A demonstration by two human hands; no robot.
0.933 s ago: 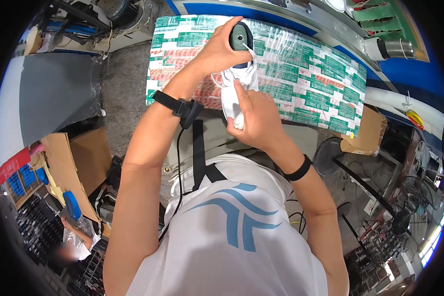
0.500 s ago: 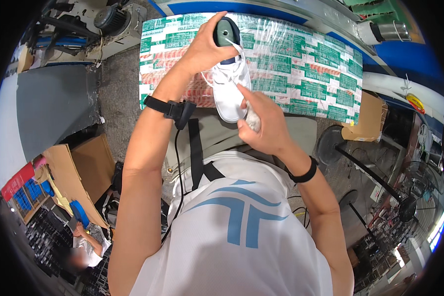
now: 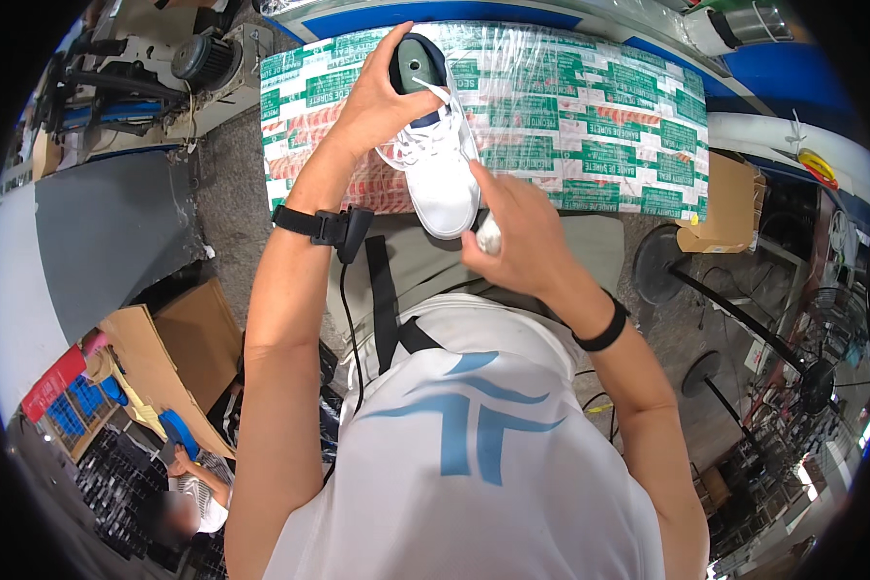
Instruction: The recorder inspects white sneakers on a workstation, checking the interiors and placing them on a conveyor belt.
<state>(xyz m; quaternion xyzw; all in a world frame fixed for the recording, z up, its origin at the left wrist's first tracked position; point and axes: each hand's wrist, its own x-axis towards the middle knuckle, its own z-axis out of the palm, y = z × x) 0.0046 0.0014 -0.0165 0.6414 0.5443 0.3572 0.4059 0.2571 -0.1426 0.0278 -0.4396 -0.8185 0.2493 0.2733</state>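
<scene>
My left hand (image 3: pixel 375 108) was gripping a white shoe (image 3: pixel 442 198) around its opening, with the thumb laid across the tongue side and the index finger stretched along the heel. The toe of the shoe pointed toward my body, and its loose white laces (image 3: pixel 418 147) were just below my left thumb. My right hand (image 3: pixel 524 232) was near the toe, pinching a small white wad (image 3: pixel 489 234) between thumb and fingers. Its index finger pointed to the side of the shoe; if it was touching there, I cannot tell. Under and beyond both hands was the table (image 3: pixel 590 145), covered with green and white printed tape. To the right of my right hand stood a cardboard box (image 3: pixel 723 205), near a round dark base (image 3: pixel 659 266).
</scene>
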